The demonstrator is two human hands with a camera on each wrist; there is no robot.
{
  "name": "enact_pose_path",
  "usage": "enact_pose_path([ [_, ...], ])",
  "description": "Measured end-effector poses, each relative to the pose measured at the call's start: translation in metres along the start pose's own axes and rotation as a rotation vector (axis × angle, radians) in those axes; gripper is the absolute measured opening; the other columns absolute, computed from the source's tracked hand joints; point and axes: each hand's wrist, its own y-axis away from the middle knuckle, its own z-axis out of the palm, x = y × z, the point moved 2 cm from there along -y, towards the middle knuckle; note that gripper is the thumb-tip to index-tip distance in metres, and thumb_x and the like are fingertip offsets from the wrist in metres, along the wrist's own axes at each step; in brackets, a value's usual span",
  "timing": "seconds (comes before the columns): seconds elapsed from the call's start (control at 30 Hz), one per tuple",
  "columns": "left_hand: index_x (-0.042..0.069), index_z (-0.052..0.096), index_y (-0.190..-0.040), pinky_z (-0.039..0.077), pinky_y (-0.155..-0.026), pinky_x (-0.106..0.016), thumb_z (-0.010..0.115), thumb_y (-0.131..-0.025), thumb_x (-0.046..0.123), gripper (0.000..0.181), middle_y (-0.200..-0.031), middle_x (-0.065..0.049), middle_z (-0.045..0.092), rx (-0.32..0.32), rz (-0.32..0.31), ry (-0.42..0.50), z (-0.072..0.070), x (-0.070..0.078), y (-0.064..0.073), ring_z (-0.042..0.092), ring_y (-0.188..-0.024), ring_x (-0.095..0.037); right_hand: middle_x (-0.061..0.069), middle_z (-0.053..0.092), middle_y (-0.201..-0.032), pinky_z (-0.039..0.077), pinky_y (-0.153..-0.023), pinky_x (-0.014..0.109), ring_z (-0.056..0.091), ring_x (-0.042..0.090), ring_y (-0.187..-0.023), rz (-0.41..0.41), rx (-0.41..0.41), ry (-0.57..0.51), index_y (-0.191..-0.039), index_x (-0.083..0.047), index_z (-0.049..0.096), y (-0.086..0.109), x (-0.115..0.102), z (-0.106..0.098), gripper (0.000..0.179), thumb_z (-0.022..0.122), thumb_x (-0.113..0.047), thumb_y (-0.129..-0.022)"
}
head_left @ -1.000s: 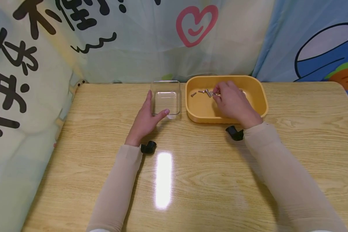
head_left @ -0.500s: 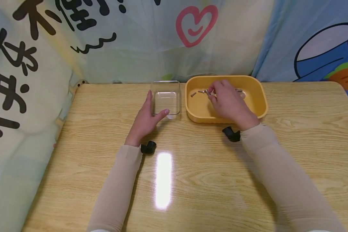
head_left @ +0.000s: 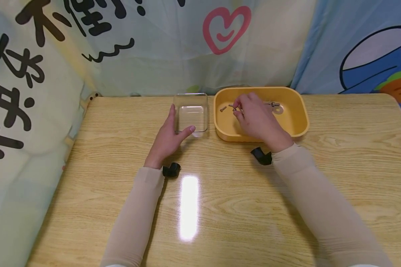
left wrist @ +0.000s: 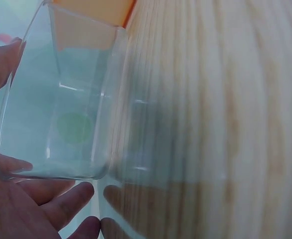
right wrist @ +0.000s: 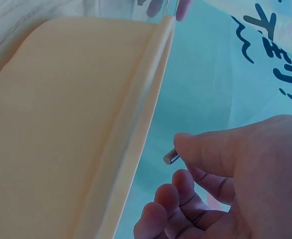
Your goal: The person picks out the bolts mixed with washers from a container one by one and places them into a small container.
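One screw (right wrist: 171, 157), half hidden, shows clearly only from the right wrist: right hand (head_left: 258, 118) pinching it over the tray (head_left: 292, 125), left hand (head_left: 167, 139) spread against the box (head_left: 191, 114) left of the tray

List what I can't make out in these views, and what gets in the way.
Head view: the floor of the yellow tray under the right hand, hidden by that hand.
Head view: the thread of the leftmost screw in the tray, too small to tell.
Right wrist view: the other end of the pinched threaded piece, hidden by the right hand.
Left wrist view: the rest of the left hand, cut off by the picture's edge.
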Motion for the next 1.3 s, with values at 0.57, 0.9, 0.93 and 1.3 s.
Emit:
enact_pose_path([
  [0.57,0.016,-0.003,-0.163,0.017,-0.122,-0.041,0.063,-0.094,0.058,0.104,-0.168,-0.005,0.010,0.006,-0.004,-0.014,0.002,-0.002,-0.001,0.015,-0.152,-0.024,0.019,0.051,-0.109,0.045,-0.086,0.048,0.049,0.033,-0.098,-0.036,-0.019,-0.025,-0.114,0.001,0.054,-0.003,-0.013,0.009,0.016,0.055,-0.011,-0.103],
  [0.9,0.018,-0.004,-0.163,0.018,-0.122,-0.041,0.062,-0.094,0.059,0.104,-0.168,-0.004,0.009,0.003,-0.012,-0.013,0.002,-0.001,-0.001,0.015,-0.153,-0.024,0.017,0.052,-0.103,0.045,-0.081,0.045,0.048,0.032,-0.094,-0.083,0.006,-0.021,-0.112,0.001,0.054,-0.005,-0.020,0.015,0.015,0.054,-0.011,-0.103],
  [0.93,0.018,-0.004,-0.163,0.018,-0.122,-0.041,0.062,-0.094,0.058,0.104,-0.168,-0.005,0.009,0.003,-0.009,-0.013,0.001,-0.001,-0.001,0.015,-0.152,-0.024,0.017,0.052,-0.103,0.045,-0.081,0.045,0.048,0.031,-0.094,-0.088,0.011,-0.020,-0.111,0.001,0.055,-0.005,-0.020,0.015,0.014,0.054,-0.011,-0.103],
  [1.3,0.016,-0.003,-0.163,0.018,-0.121,-0.041,0.062,-0.094,0.058,0.104,-0.168,-0.007,0.010,0.011,0.001,-0.017,0.002,-0.002,-0.001,0.016,-0.152,-0.025,0.018,0.054,-0.103,0.043,-0.085,0.049,0.050,0.033,-0.095,-0.127,0.023,-0.021,-0.111,0.003,0.056,-0.007,-0.031,0.021,0.014,0.053,-0.007,-0.102],
])
